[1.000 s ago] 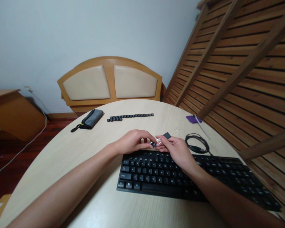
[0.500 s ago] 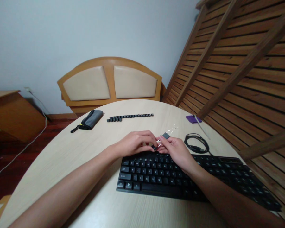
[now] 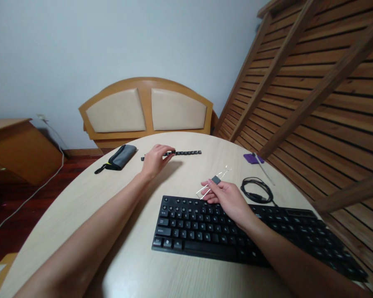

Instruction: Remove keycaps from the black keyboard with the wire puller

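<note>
My left hand reaches over the far part of the table, thumb and fingers closed in a pinch on a small black keycap. It is right at the row of loose black keycaps and hides the row's left part. My right hand grips a wire keycap puller by its grey middle, with thin wire loops sticking out at both ends. That hand hovers over the upper edge of a black keyboard. Along the keyboard's top left, several key positions show bare stems without caps.
A coiled black cable lies behind the keyboard. Farther right are a purple cloth and a thin grey stick. A grey zipped pouch sits at the table's far left. A slatted wooden panel rises along the right edge.
My left hand has moved from the puller, forward and left, to the keycap row, carrying a keycap. My right hand stays nearly in place, with the puller's near wire end now bare.
</note>
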Motion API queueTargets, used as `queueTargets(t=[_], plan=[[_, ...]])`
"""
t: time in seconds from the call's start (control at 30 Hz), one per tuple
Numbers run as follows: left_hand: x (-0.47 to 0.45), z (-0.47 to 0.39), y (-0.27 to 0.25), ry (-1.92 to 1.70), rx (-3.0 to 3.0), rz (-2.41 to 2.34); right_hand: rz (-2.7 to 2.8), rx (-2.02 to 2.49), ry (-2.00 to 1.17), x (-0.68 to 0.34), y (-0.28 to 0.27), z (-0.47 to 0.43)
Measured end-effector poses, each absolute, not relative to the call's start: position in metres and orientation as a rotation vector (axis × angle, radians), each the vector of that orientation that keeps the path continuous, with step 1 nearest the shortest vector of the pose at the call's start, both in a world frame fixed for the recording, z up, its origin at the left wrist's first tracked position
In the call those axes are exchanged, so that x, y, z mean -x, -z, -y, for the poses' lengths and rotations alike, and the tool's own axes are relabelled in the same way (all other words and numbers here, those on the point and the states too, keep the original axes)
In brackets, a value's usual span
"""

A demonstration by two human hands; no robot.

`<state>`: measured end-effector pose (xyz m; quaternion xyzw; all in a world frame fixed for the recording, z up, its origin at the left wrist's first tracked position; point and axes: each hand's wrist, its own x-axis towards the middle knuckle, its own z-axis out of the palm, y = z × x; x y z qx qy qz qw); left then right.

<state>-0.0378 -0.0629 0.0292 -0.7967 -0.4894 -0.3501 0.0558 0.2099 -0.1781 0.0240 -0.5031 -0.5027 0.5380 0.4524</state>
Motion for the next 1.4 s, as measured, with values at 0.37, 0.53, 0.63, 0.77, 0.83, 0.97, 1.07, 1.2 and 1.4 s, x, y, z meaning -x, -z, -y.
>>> queueTargets(t=[0.37, 0.53, 0.63, 0.77, 0.83, 0.97, 1.07, 1.2, 1.4], plan=[[0.075, 0.037, 0.008, 0.927, 2.303, 1.654, 1.263, 1.253, -1.338, -0.210, -0.024, 0.179], [0.078, 0.032, 0.014, 0.909, 2.240, 1.719, 1.268, 1.251, -1.332, -0.209, -0.024, 0.178], [0.079, 0.031, 0.016, 0.901, 2.228, 1.736, 1.284, 1.251, -1.330, -0.210, -0.023, 0.178], [0.079, 0.031, 0.017, 0.896, 2.223, 1.740, 1.294, 1.250, -1.331, -0.210, -0.023, 0.178], [0.079, 0.032, 0.017, 0.898, 2.221, 1.741, 1.296, 1.250, -1.330, -0.210, -0.023, 0.178], [0.079, 0.032, 0.017, 0.900, 2.227, 1.742, 1.281, 1.264, -1.339, -0.209, -0.024, 0.179], [0.079, 0.031, 0.017, 0.899, 2.233, 1.742, 1.275, 1.262, -1.346, -0.209, -0.025, 0.179], [0.079, 0.029, 0.017, 0.901, 2.224, 1.754, 1.266, 1.271, -1.356, -0.208, -0.026, 0.180], [0.079, 0.029, 0.017, 0.921, 2.234, 1.744, 1.280, 1.270, -1.359, -0.209, -0.024, 0.179]])
